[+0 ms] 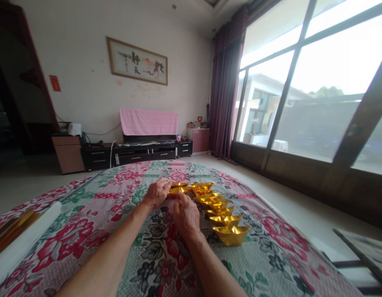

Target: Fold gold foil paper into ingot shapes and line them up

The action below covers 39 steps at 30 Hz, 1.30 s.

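Note:
Folded gold paper ingots [231, 235], shaped like small boats, stand in a slanting row on the flowered tablecloth [141, 258]. At the far left of the row, another gold paper ingot [179, 190] lies between my hands. My left hand [158, 193] has its fingers closed at that ingot's left end. My right hand [185, 214] reaches the near side with bent fingers, and its fingertips are partly hidden behind the knuckles. Just behind, one more gold ingot [180, 185] shows only in part.
On the table's left side lie gold paper sheets [17, 227] beside a white roll [30, 241]. Beyond the table is a black TV cabinet [138, 156] with a pink cloth [147, 121] over the screen. Tall windows [314, 103] line the right.

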Tool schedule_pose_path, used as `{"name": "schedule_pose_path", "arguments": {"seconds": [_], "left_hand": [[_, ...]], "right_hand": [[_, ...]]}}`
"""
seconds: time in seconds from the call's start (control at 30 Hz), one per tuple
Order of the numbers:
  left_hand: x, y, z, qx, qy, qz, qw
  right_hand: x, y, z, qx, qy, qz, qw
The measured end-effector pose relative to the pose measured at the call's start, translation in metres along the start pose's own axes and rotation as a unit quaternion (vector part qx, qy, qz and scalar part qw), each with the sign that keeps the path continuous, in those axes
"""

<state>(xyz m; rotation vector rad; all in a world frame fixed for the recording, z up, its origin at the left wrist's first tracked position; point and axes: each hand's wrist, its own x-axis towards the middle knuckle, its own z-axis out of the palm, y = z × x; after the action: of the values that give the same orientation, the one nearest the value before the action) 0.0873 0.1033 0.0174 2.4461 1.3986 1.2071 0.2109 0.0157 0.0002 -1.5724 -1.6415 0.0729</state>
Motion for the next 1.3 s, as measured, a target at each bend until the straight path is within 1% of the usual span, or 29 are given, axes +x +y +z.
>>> {"name": "schedule_pose_path", "arguments": {"seconds": [0.2,0.5,0.87,1.07,1.3], "left_hand": [[-0.0019,0.0013,-0.0014,0.006,-0.005,-0.005,1.0],[-0.0006,-0.0052,0.0057,0.002,-0.012,0.008,1.0],[0.0002,-0.0022,0.0048,0.001,-0.028,-0.002,1.0],[0.0,-0.0041,0.0055,0.001,-0.013,-0.004,1.0],[-0.0005,-0.0038,0.0044,-0.006,-0.021,-0.007,1.0]], "right_hand": [[-0.0003,0.0004,0.0002,0.014,-0.002,-0.002,1.0],[0.0002,0.001,0.0007,0.011,-0.003,0.0,1.0],[-0.0004,0.0002,-0.0004,0.012,-0.001,-0.001,1.0],[0.0,-0.0001,-0.0005,0.013,-0.004,0.002,1.0],[-0.0002,-0.0004,-0.001,0.008,-0.002,0.003,1.0]]}}
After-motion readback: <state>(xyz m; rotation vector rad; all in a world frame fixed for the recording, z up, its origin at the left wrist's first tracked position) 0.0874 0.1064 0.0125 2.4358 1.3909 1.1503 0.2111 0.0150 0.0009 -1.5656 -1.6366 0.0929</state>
